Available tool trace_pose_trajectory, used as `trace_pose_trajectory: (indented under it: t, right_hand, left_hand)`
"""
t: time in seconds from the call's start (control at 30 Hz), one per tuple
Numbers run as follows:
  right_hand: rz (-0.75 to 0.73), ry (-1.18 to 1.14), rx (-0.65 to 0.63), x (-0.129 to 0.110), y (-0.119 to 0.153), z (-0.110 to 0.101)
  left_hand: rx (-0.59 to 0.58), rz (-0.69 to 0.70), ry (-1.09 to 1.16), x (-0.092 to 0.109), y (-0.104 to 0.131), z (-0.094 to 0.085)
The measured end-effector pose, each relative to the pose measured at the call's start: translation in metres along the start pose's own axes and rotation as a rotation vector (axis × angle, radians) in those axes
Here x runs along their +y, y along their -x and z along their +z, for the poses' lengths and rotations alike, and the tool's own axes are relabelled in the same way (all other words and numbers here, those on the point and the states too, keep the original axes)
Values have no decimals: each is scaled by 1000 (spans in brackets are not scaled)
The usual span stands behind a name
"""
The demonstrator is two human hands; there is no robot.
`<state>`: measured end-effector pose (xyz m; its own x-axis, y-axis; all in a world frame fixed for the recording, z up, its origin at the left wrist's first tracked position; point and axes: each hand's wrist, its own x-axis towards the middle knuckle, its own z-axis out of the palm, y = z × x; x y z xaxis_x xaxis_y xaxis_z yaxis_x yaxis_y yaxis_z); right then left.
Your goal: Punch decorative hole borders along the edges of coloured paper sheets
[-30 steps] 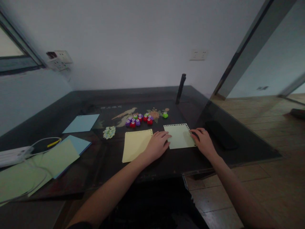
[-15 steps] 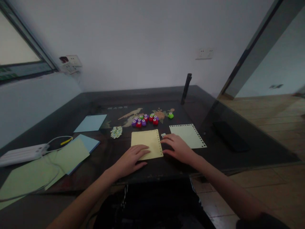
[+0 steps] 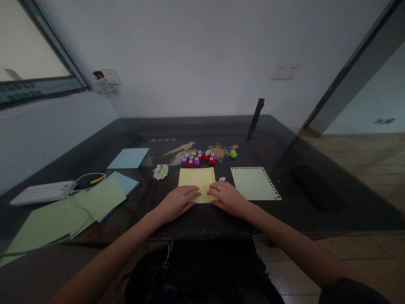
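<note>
A pale yellow sheet of loose-leaf paper [image 3: 196,176] with holes along its right side lies in front of me. My left hand [image 3: 179,202] rests on its lower left part, fingers stretched out. Across the lower right edge lies my right hand [image 3: 230,196], fingers extended over the paper. Neither hand grips anything. Just above the right hand is a small cluster of pale flower-like pieces [image 3: 222,179]. A pale green punched sheet [image 3: 255,183] lies to the right, apart from the hand. Beyond the yellow sheet sit several red, purple and green one-eyed little figures [image 3: 198,158].
On the left lie a blue sheet [image 3: 129,158], overlapping green sheets [image 3: 60,219], a white power strip [image 3: 46,193] with a cable, and a pile of pale flower pieces [image 3: 160,172]. A black upright stick [image 3: 255,119] stands at the back; a dark flat object [image 3: 314,188] lies right.
My right hand has moved from beside the yellow sheet onto its lower right edge. The sheet now sits straighter. The camera view has shifted slightly, moving the scene to the right.
</note>
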<state>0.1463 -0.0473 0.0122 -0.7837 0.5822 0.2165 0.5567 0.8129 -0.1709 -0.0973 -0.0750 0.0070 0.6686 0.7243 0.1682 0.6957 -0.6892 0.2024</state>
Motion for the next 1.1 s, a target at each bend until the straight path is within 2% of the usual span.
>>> trace_pose_trajectory:
  t: [0.13, 0.23, 0.4, 0.57, 0.83, 1.1]
  right_hand:
    - [47, -25, 23, 14, -14, -7]
    - [153, -6, 70, 33, -37, -7]
    - [279, 94, 42, 56, -68, 5]
    - [289, 111, 19, 56, -70, 13]
    - [326, 93, 33, 50, -69, 11]
    - [317, -27, 202, 52, -67, 14]
  left_hand:
    - [28, -45, 22, -11, -14, -9]
    - [131, -165, -5, -26, -37, -13]
    - [170, -269, -70, -40, -69, -2]
    - [175, -270, -74, -41, -68, 14]
    - [245, -247, -94, -51, -68, 24]
    - [283, -269, -129, -46, -67, 25]
